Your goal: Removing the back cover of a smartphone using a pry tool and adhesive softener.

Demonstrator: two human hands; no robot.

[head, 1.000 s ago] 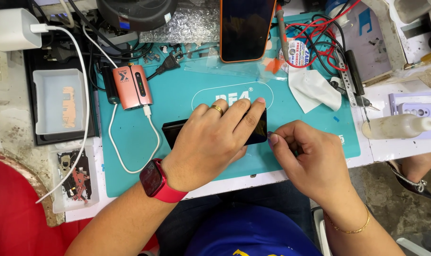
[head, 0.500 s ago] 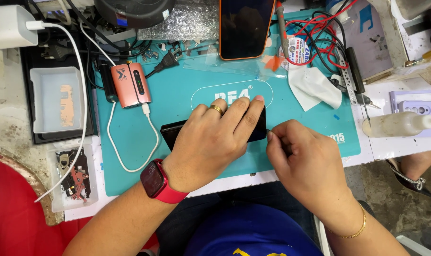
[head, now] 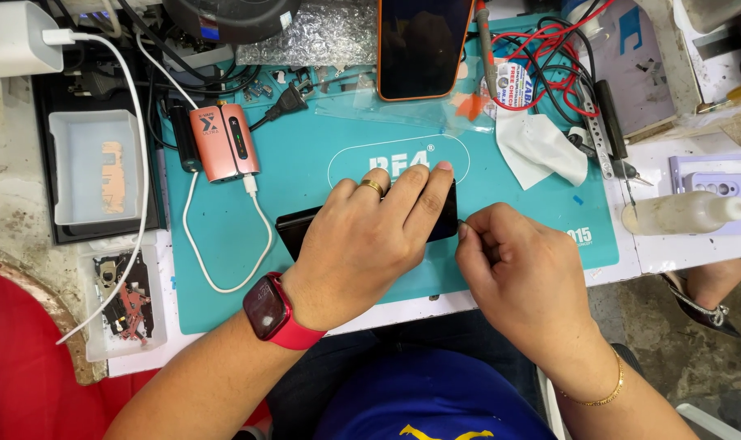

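Head cam: I'm seeing my left hand (head: 370, 244) lying flat over a black phone (head: 293, 232), fingers spread narrow and pressing it down on the teal mat (head: 305, 175), near the mat's front edge. Right hand (head: 521, 281) is sitting just beside the phone's right end, fingertips (head: 466, 230) pinched tight on sth thin; can't tell what it is. Pink charger box (head: 225, 141) w/ white cable (head: 224, 281) is lying left of the phone, apart from it. Orange-edged phone (head: 423, 45) is resting at the mat's back, white cloth (head: 537, 147) to its right
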